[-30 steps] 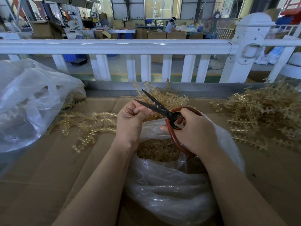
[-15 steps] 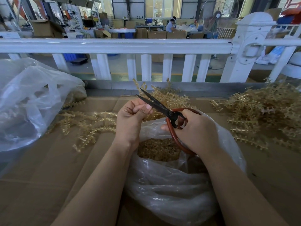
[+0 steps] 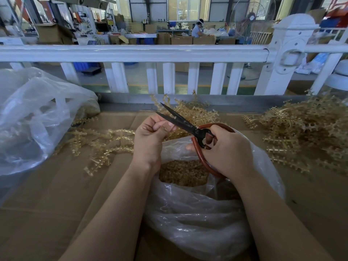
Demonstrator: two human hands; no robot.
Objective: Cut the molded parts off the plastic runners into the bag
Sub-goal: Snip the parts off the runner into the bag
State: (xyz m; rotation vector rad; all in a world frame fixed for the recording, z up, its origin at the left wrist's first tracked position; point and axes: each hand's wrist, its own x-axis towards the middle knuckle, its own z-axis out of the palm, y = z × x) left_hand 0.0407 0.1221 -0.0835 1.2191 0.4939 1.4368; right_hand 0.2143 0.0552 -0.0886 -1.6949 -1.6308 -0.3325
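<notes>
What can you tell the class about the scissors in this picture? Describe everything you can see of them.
The scissors have two dark, narrow, pointed metal blades, slightly parted, aimed up and away to the left. A pivot joins them to large looped reddish-brown handles. The right hand grips the handles, fingers through the loops. The blades lie against the fingertips of the left hand, which pinches something too small to make out. The scissors are held in the air above the open clear plastic bag of cut parts.

Two bare hands, one pair of black-bladed scissors with red loop handles [image 3: 190,127], two clear plastic bags, near centre [image 3: 197,219] and far left [image 3: 37,117], and three loose heaps of amber plastic runners, left [image 3: 98,142], far centre [image 3: 194,112] and right [image 3: 305,130].
</notes>
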